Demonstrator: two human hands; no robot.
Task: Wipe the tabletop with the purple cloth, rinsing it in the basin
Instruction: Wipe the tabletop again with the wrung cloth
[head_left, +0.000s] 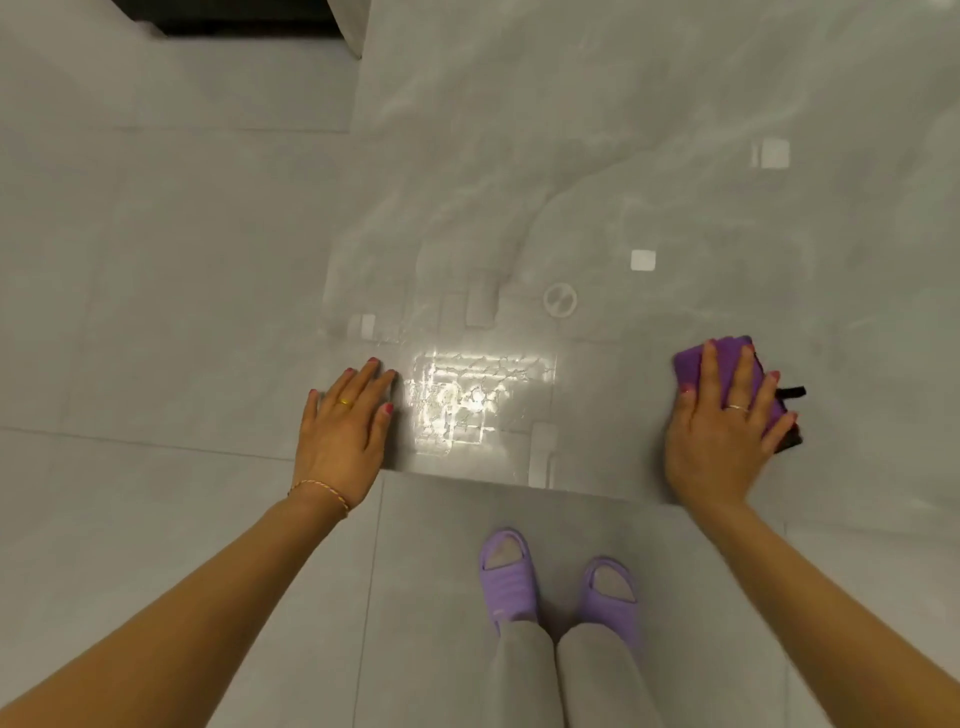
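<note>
1. Where it shows past the fingers, the purple cloth (691, 361) is a folded, plush wad of vivid violet with a dark edge and a short black tab (790, 392) sticking out on its right side.
2. It lies flat on the glossy grey tabletop (623, 156), near the front edge and well to the right of the bright patch of reflected light (480, 397).
3. Right hand (727, 426): palm down on the cloth, fingers straight and spread, pressing rather than gripping; a ring sits on one finger; the forearm runs in from the lower right.
4. Cloth relative to those fingers: most of it is under the palm and fingers, with violet showing beyond the fingertips at the far left corner and the dark edge showing beside the outermost finger.
5. Left hand (345, 421): flat on the bare tabletop at its left front corner, fingers extended and close together, holding nothing; it wears a ring and a thin wrist bracelet (319, 491).
6. Below the table edge, purple slippers (506, 577) stand on the grey tiled floor (156, 260).
</note>
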